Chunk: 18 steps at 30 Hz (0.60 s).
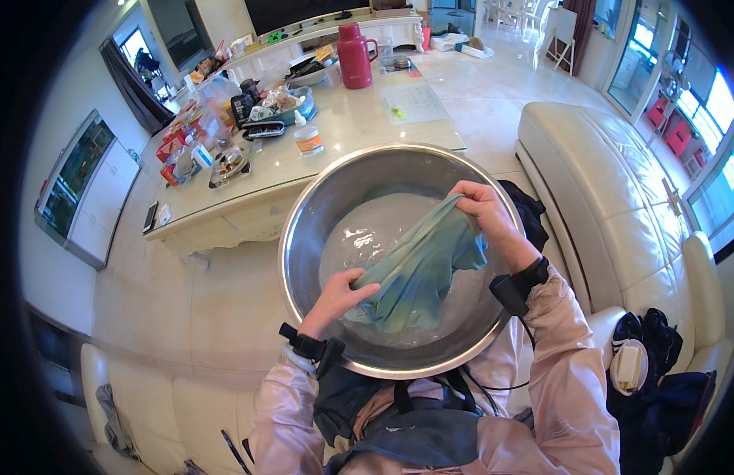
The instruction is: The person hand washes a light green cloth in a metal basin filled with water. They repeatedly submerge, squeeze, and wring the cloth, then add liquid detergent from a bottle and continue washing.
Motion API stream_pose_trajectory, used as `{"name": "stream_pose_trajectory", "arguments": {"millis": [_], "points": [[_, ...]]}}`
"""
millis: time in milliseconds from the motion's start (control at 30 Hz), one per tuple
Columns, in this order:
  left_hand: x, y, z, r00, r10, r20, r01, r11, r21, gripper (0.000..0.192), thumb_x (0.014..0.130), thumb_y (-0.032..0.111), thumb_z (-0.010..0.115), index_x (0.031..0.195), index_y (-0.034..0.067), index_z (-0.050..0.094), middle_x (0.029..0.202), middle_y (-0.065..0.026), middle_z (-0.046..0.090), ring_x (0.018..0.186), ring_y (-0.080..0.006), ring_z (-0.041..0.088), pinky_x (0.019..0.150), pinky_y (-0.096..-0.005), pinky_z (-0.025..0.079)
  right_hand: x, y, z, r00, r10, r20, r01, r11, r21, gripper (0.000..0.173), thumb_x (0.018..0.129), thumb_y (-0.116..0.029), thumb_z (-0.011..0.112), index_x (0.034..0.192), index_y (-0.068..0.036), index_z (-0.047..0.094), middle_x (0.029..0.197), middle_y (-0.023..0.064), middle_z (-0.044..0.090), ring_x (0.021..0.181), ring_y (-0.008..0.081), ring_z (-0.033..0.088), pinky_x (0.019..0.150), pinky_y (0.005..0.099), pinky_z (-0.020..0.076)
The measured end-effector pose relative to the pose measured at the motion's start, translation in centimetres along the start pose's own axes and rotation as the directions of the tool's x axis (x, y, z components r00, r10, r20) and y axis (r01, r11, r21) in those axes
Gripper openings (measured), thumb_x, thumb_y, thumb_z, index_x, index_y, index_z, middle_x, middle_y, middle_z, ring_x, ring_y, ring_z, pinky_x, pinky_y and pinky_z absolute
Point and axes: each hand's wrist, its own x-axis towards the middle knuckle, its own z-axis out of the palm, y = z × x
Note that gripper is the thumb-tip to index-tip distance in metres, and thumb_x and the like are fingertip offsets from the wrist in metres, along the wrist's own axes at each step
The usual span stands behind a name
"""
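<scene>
Before me is a large stainless steel basin (pixel 304 222) with cloudy water (pixel 367 234) in it. A wet green-blue cloth (pixel 411 276) stretches between my two hands, its lower folds hanging into the water. My left hand (pixel 341 292) grips one end of the cloth between thumb and fingers, near the basin's left side. Higher up and to the right, my right hand (pixel 484 208) pinches the other end, above the water and near the basin's right wall. Dark bands with small black devices are strapped around both wrists.
A glass-topped table (pixel 343 139) beyond the basin holds a red thermos jug (pixel 355 58), a glue bottle (pixel 308 135) and clutter. A cream leather sofa (pixel 598 196) stands at the right. On dark clothing beside me sits a dish with a soap bar (pixel 628 364).
</scene>
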Motion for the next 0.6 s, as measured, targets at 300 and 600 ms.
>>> {"name": "stream_pose_trajectory", "arguments": {"millis": [300, 600], "points": [[1.6, 2.7, -3.5, 0.826, 0.540, -0.164, -0.208, 0.561, 0.802, 0.031, 0.073, 0.028, 0.072, 0.087, 0.003, 0.060, 0.087, -0.0118, 0.057, 0.087, -0.0289, 0.054, 0.071, -0.0355, 0.043, 2.0, 4.5, -3.2, 0.987, -0.113, -0.117, 0.032, 0.841, -0.539, 0.010, 0.081, -0.008, 0.056, 0.086, -0.002, 0.062, 0.072, 0.0056, 0.061, 0.069, 0.0138, 0.058, 0.066, 0.0270, 0.0445], [5.5, 7.9, -5.6, 0.714, 0.603, -0.356, -0.331, 0.739, 0.587, 0.024, 0.070, 0.003, 0.068, 0.088, 0.001, 0.052, 0.081, -0.0126, 0.052, 0.074, -0.0269, 0.054, 0.067, -0.0338, 0.044, 4.8, 7.0, -5.1, 0.938, -0.259, -0.229, 0.029, 0.719, -0.695, 0.018, 0.077, 0.002, 0.050, 0.089, -0.004, 0.062, 0.075, 0.0151, 0.063, 0.073, 0.0283, 0.062, 0.066, 0.0337, 0.0465]]}}
